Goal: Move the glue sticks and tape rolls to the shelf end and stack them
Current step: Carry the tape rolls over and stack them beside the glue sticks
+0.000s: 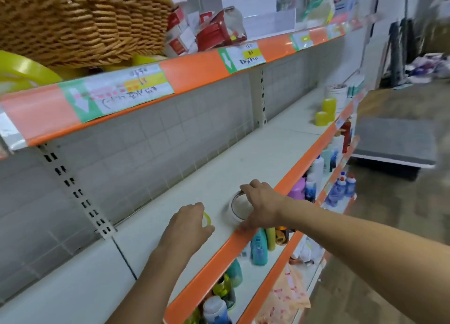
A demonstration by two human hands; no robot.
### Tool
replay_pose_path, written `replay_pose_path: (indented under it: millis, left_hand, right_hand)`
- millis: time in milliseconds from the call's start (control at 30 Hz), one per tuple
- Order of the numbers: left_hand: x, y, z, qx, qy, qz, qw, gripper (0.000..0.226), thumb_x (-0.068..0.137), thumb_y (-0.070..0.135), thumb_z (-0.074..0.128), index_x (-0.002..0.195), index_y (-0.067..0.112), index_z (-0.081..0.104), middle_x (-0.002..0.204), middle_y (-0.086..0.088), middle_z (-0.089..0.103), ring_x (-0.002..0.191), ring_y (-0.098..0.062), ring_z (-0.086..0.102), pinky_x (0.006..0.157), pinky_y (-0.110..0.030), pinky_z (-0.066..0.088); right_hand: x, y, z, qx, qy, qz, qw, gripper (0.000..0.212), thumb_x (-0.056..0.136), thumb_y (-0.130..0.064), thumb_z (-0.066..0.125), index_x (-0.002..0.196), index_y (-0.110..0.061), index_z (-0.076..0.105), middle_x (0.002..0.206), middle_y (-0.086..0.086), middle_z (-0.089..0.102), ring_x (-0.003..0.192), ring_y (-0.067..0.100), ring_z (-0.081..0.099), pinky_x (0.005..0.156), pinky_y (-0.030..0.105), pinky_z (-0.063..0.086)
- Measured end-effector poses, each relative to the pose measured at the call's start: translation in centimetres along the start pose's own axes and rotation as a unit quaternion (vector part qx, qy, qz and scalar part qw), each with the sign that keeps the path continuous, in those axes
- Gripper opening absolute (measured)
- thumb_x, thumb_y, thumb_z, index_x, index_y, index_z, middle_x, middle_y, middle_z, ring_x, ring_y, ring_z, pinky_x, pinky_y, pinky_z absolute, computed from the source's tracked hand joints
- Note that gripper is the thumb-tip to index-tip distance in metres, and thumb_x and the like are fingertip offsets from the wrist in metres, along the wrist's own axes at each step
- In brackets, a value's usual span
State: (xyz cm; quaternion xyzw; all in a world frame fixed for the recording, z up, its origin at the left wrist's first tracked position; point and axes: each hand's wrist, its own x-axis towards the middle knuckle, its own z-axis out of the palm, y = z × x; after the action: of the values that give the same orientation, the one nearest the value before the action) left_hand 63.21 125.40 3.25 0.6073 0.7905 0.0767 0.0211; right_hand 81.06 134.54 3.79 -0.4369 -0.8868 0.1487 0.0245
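Tape rolls are lying under me: left hand (187, 222) gripping the yellowish roll (207, 219), right hand (261, 205) gripping the white roll (237, 208); shelf end (323, 114) waiting at one o'clock.

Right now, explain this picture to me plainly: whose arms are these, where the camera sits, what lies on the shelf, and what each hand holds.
No machine here: the arms belong to a person, and the single picture comes from a camera worn on their head, looking forward and down along a store shelf. The left hand curls over a small yellowish tape roll. The right hand grips the rim of a larger white tape roll that lies flat near the shelf's orange front edge. Far down the same shelf stand two yellow glue sticks beside a white tub. A wicker basket sits on the shelf above; bottles fill the shelves below.
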Motion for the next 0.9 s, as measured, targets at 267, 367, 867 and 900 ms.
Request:
replay_pose_path:
  millis: [267,367,867,900]
  left_hand:
    - [10.2,4.4,1.1,-0.02,-0.006,0.09,0.996,0.05,0.089,0.047,0.061,0.131,0.021,0.052,0.121,-0.002,0.062,0.109,-0.021,0.058,0.078,-0.026,0.043]
    - [13.5,6.9,1.6,-0.022,-0.009,0.122,0.992,0.048,0.089,0.048,0.061,0.128,0.021,0.054,0.117,-0.002,0.063,0.105,-0.021,0.059,0.077,-0.027,0.044]
    - [27.6,25.1,6.3,-0.072,-0.019,0.209,0.975,0.05,0.085,0.051,0.063,0.125,0.022,0.057,0.118,-0.005,0.065,0.111,-0.026,0.058,0.085,-0.032,0.046]
    - [28.6,26.8,6.6,-0.082,-0.016,0.205,0.975,0.051,0.085,0.051,0.063,0.126,0.022,0.057,0.12,-0.005,0.065,0.113,-0.026,0.057,0.086,-0.031,0.045]
  right_hand:
    - [4.4,6.5,-2.4,0.016,0.034,0.064,0.997,0.091,0.074,-0.052,0.078,0.144,-0.011,0.036,0.136,0.01,0.04,0.123,0.03,0.042,0.103,0.041,0.043]
    - [5.3,9.5,-3.4,0.013,0.046,0.093,0.995,0.09,0.074,-0.054,0.077,0.142,-0.011,0.038,0.135,0.011,0.042,0.121,0.03,0.044,0.102,0.041,0.044]
    - [7.6,30.1,-8.8,0.019,0.066,0.165,0.984,0.09,0.072,-0.056,0.08,0.141,-0.012,0.04,0.127,0.009,0.045,0.117,0.029,0.046,0.099,0.039,0.044]
    - [7.8,32.0,-9.5,0.018,0.068,0.163,0.984,0.091,0.072,-0.056,0.08,0.141,-0.012,0.04,0.127,0.008,0.045,0.117,0.029,0.046,0.1,0.039,0.044]
